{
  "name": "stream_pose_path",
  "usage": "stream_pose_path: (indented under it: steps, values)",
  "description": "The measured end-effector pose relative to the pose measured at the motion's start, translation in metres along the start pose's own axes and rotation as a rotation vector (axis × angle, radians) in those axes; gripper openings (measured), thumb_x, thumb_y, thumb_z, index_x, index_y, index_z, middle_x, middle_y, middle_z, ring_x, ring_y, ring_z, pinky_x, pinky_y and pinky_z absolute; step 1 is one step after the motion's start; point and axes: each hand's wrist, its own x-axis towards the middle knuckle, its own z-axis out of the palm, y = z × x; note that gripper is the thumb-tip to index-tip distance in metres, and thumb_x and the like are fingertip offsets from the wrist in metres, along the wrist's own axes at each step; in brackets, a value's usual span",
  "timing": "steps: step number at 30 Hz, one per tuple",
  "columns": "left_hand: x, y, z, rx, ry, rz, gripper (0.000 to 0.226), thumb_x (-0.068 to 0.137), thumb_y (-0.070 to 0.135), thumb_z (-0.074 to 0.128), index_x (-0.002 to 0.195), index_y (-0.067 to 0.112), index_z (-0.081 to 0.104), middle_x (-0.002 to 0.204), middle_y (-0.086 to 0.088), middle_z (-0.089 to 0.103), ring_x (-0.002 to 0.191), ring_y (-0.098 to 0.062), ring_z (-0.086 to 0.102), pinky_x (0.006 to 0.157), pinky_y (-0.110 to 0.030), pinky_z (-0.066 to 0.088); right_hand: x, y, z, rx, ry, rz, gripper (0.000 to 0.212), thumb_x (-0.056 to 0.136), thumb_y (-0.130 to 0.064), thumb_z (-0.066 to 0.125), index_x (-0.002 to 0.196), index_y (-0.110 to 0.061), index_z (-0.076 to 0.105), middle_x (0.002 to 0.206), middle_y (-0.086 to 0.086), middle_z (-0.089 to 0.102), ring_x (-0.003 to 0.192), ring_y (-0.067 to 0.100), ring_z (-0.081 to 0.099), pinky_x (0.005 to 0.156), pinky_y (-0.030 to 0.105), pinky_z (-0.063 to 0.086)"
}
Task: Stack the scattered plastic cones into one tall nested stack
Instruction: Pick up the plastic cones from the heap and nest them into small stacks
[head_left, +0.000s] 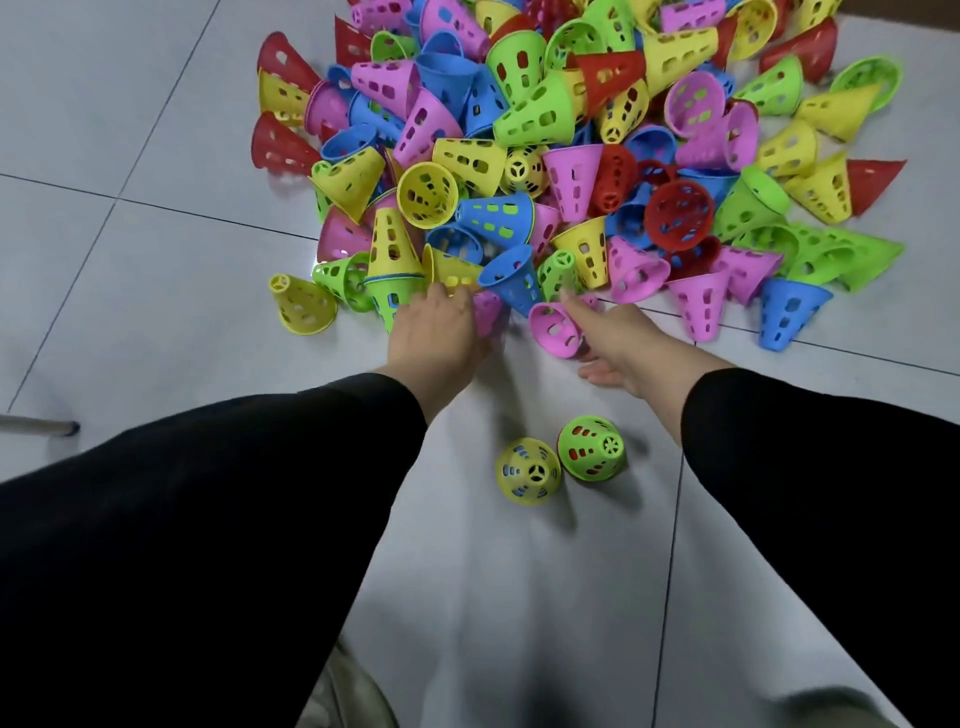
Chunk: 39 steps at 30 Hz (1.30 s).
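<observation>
A big pile of perforated plastic cones (545, 130) in several colours covers the floor ahead. My left hand (436, 332) is at the pile's near edge, fingers curled over a blurred pink cone (489, 312). To its right, my right hand (618, 338) is spread with straight fingers beside another pink cone (555, 325) lying on its side, its index tip near a small green cone (558, 267). A short nested stack topped in yellow (390, 254) leans by my left hand. Nearer me stand two small upright stacks: yellow over blue (527, 470) and green over red (592, 449).
Grey floor tiles (156, 234) with dark joints extend left and toward me. A thin metal leg (39, 425) pokes in at the left edge. A lone yellow cone (301, 306) and a blue cone (787, 314) lie at the pile's fringes.
</observation>
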Motion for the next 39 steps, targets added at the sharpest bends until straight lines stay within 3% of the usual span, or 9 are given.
stream_pose_path:
  steps: [6, 10, 14, 19, 25, 29, 33, 36, 39]
  values:
    - [0.013, 0.011, 0.008, -0.022, -0.064, -0.047, 0.059, 0.095, 0.064, 0.04, 0.113, 0.01, 0.055, 0.106, -0.019, 0.063, 0.096, -0.039, 0.06, 0.074, -0.04, 0.043, 0.017, -0.012, 0.023, 0.226, -0.002, 0.11, 0.071, 0.073, -0.05, 0.08, 0.127, -0.018, 0.048, 0.115, 0.008, 0.062, 0.094, 0.03, 0.067, 0.047, 0.028, 0.055]
    - [0.01, 0.007, 0.004, -0.144, -0.151, -0.092, 0.051, 0.095, 0.057, 0.048, 0.111, 0.009, 0.055, 0.103, -0.015, 0.064, 0.095, -0.037, 0.062, 0.068, -0.035, 0.037, 0.009, -0.012, 0.015, 0.182, -0.021, 0.058, 0.049, 0.078, -0.032, 0.074, 0.121, -0.017, 0.054, 0.112, 0.005, 0.063, 0.089, 0.017, 0.061, 0.063, 0.032, 0.056]
    - [-0.01, 0.005, -0.008, -0.452, -0.248, -0.259, 0.054, 0.078, 0.044, 0.073, 0.117, 0.011, 0.058, 0.113, -0.011, 0.058, 0.098, -0.031, 0.059, 0.076, -0.034, 0.047, -0.022, -0.004, -0.011, 0.083, 0.032, -0.19, 0.033, 0.082, -0.028, 0.071, 0.111, -0.019, 0.057, 0.104, 0.001, 0.065, 0.089, 0.014, 0.061, 0.086, 0.044, 0.054]
    - [-0.069, 0.011, -0.034, -0.923, -0.124, -0.078, 0.049, 0.082, 0.043, 0.071, 0.123, 0.027, 0.047, 0.104, 0.008, 0.063, 0.087, -0.011, 0.064, 0.078, -0.035, 0.055, -0.077, 0.031, -0.041, -0.021, 0.075, -0.56, 0.051, 0.079, -0.027, 0.08, 0.121, -0.024, 0.052, 0.108, -0.008, 0.064, 0.095, 0.002, 0.06, 0.08, 0.021, 0.05]
    - [-0.136, 0.024, -0.027, -0.886, -0.136, 0.166, 0.057, 0.085, 0.05, 0.064, 0.131, 0.022, 0.045, 0.12, 0.006, 0.059, 0.102, -0.008, 0.059, 0.084, -0.023, 0.051, -0.11, 0.099, -0.058, -0.313, 0.022, -0.69, 0.063, 0.072, -0.034, 0.086, 0.121, -0.028, 0.048, 0.116, -0.01, 0.056, 0.104, 0.005, 0.055, 0.085, 0.018, 0.046]
    - [-0.153, 0.038, 0.009, -0.618, -0.108, 0.319, 0.059, 0.084, 0.047, 0.065, 0.13, 0.017, 0.045, 0.132, -0.009, 0.058, 0.118, -0.024, 0.055, 0.099, -0.033, 0.044, -0.098, 0.126, -0.054, -0.549, -0.017, -0.713, 0.059, 0.076, -0.036, 0.082, 0.126, -0.024, 0.053, 0.119, -0.012, 0.057, 0.111, 0.011, 0.056, 0.088, 0.02, 0.04]
    - [-0.147, 0.042, 0.026, -0.424, -0.208, 0.138, 0.05, 0.08, 0.054, 0.058, 0.121, 0.024, 0.056, 0.13, -0.005, 0.055, 0.113, -0.032, 0.055, 0.091, -0.04, 0.045, -0.081, 0.135, -0.046, -0.633, 0.029, -0.716, 0.053, 0.08, -0.039, 0.078, 0.126, -0.022, 0.056, 0.122, -0.003, 0.061, 0.113, 0.019, 0.057, 0.091, 0.027, 0.043]
    - [-0.132, 0.047, 0.023, -0.482, -0.207, 0.093, 0.043, 0.083, 0.043, 0.068, 0.12, 0.023, 0.058, 0.114, -0.004, 0.058, 0.101, -0.031, 0.055, 0.085, -0.038, 0.045, -0.075, 0.128, -0.045, -0.604, 0.007, -0.726, 0.065, 0.079, -0.039, 0.08, 0.136, -0.024, 0.051, 0.132, -0.003, 0.056, 0.118, 0.018, 0.055, 0.1, 0.036, 0.045]
    - [-0.107, 0.053, 0.016, -0.546, -0.177, 0.01, 0.038, 0.086, 0.031, 0.067, 0.12, 0.018, 0.056, 0.114, -0.009, 0.058, 0.102, -0.033, 0.054, 0.08, -0.036, 0.042, -0.068, 0.122, -0.043, -0.679, 0.014, -0.795, 0.051, 0.081, -0.035, 0.076, 0.126, -0.027, 0.056, 0.122, -0.005, 0.059, 0.11, 0.021, 0.057, 0.093, 0.036, 0.047]
